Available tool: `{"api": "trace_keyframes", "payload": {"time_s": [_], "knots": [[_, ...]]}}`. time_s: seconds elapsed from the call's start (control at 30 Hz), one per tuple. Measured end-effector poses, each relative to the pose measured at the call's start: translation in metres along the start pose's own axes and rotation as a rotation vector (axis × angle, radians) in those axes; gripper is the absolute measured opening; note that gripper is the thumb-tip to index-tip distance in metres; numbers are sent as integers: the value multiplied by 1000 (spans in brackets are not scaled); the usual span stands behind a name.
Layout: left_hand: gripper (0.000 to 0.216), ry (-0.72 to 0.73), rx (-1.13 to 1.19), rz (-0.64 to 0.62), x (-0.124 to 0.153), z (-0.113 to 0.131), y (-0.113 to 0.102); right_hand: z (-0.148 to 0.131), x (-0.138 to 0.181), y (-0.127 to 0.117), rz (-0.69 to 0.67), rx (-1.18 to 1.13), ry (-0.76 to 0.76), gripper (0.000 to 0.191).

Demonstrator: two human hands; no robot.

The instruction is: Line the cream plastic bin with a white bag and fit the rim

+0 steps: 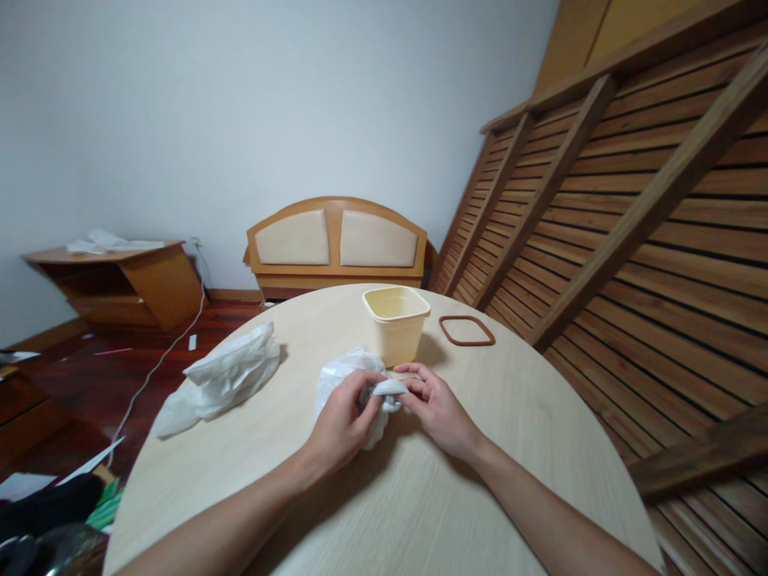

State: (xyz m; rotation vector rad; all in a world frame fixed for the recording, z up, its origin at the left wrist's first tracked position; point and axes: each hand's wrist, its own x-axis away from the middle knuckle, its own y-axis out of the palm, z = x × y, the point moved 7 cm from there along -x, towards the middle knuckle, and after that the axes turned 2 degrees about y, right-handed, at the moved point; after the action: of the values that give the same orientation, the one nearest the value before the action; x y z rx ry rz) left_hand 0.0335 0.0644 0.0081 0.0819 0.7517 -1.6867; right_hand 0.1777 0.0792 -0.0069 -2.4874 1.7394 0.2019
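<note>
A thin white plastic bag [345, 368] is bunched up between my hands over the middle of the round table. My left hand [345, 418] pinches its gathered part from the left, while most of the loose bag bulges out behind those fingers. From the right, my right hand [442, 414] grips the same twisted part between thumb and fingers. Just beyond my hands stands a pale yellow square bin [396, 332], upright with its open top facing up. A brown rounded-square ring [466, 330] lies flat to the right of the bin.
Another crumpled white plastic bag [225, 376] lies at the table's left edge. The round wooden table [480, 504] fills the foreground. A slatted wooden frame [600, 208] leans at the right. A headboard [336, 232] and a low cabinet [150, 280] stand by the wall.
</note>
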Motion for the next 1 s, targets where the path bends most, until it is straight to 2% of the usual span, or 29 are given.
{"api": "trace_keyframes", "payload": {"time_s": [0.27, 0.4, 0.53, 0.63, 0.77, 1.0], "knots": [[22, -29, 12, 78, 2, -7, -6, -1, 2, 5, -124, -18, -13, 32], [16, -59, -38, 96, 2, -6, -12, 2, 0, 1, -84, 5, -23, 36], [10, 15, -81, 34, 2, 4, -9, 6, -3, -7, -2, 43, -24, 39], [11, 80, -94, 10, 3, 12, -6, 5, -4, -11, 38, 84, -49, 34], [23, 65, -61, -47, 5, 12, 0, 2, -3, -10, 41, 147, -74, 27], [20, 73, -92, -79, 6, 8, 1, 1, -2, -10, 70, 171, -92, 17]]}}
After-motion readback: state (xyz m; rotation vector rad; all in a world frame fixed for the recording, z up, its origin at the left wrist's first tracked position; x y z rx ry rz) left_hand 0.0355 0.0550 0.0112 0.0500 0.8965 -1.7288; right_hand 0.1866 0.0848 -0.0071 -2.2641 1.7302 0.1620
